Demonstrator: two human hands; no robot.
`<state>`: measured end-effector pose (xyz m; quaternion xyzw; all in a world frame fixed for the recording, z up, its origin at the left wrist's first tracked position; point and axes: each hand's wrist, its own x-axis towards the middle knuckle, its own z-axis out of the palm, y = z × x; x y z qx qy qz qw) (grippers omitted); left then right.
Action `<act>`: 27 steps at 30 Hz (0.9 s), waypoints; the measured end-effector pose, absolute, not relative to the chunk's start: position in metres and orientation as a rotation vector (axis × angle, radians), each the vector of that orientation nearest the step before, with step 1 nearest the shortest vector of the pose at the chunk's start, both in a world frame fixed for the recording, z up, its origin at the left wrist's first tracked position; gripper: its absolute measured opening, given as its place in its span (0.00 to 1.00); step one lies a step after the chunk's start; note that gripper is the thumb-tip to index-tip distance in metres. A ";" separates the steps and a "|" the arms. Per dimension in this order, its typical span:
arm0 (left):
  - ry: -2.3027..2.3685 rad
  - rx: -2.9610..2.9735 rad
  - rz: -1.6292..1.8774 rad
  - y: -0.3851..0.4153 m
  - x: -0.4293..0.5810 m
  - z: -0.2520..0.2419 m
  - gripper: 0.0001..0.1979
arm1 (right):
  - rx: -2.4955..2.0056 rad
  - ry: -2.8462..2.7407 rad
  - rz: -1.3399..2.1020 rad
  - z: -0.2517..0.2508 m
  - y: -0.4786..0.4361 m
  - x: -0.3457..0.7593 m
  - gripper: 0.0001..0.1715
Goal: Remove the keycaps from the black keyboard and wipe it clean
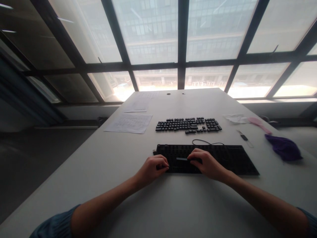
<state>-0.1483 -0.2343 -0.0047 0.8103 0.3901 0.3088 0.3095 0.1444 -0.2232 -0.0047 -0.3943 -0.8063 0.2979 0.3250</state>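
Note:
A black keyboard base (237, 162), stripped of its keycaps, lies on the table in front of me. My right hand (204, 162) is closed above its middle, pinching a long, slim dark bar that looks like a spacebar keycap (182, 159). At the base's front left corner, my left hand (155, 167) has its thumb and fingers pressed together; whatever they hold, if anything, is hidden. Behind the base, loose black keycaps (177, 124) are laid out in keyboard order. The base's cable (198, 140) loops along its back edge, with a USB plug (154, 152) at the left.
Printed sheets (128, 123) lie at the left of the white table (99, 172). On the right are a small tool with a dark handle (244, 137), a purple cloth (283, 147), a pink item (259, 123) and white crumpled material (235, 118). Windows stand beyond the table.

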 end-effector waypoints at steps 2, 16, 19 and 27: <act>0.998 2.161 0.827 -0.235 -0.148 -0.006 0.06 | -1.031 -2.114 0.779 -0.005 -0.223 0.144 0.08; 0.943 2.432 0.751 -0.235 -0.149 -0.005 0.10 | -1.037 -2.132 0.755 -0.005 -0.224 0.144 0.09; 0.956 2.408 0.768 -0.237 -0.148 -0.002 0.07 | -1.032 -2.124 0.758 -0.002 -0.226 0.143 0.09; 1.047 2.379 0.910 -0.235 -0.132 0.003 0.08 | -0.997 -2.149 0.785 0.000 -0.232 0.136 0.07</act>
